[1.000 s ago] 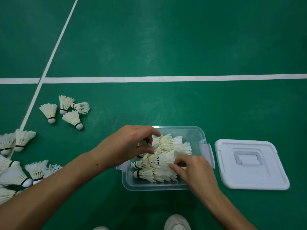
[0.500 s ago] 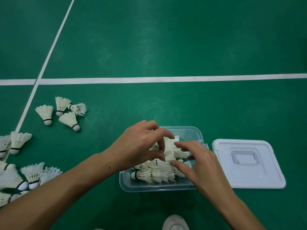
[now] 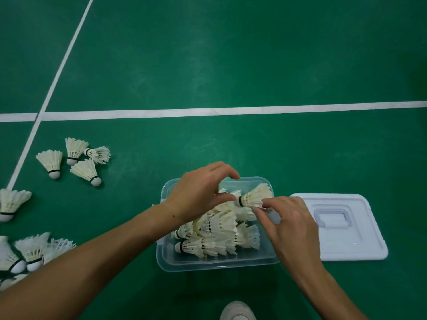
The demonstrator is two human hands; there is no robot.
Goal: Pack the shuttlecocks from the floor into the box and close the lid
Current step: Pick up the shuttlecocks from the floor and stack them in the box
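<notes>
A clear plastic box (image 3: 217, 264) sits on the green floor and holds several white shuttlecocks (image 3: 215, 236). Above its far half, one white shuttlecock (image 3: 255, 196) is lifted, lying sideways with its cork pointing left. My left hand (image 3: 198, 192) pinches its cork end with thumb and fingers. My right hand (image 3: 288, 225) grips its feather skirt from the near side. The white lid (image 3: 360, 241) lies flat on the floor right of the box, handle recess up. More shuttlecocks lie on the floor to the left, one group (image 3: 76, 158) further away and another (image 3: 27, 250) nearer me.
White court lines (image 3: 231, 111) cross the floor beyond the box. The toe of a white shoe (image 3: 238, 311) shows at the bottom edge, just in front of the box. Another shuttlecock (image 3: 10, 203) lies at the left edge.
Both hands rose from the pile in the box and now hold one shuttlecock between them above the far half. The box and the lid stayed put.
</notes>
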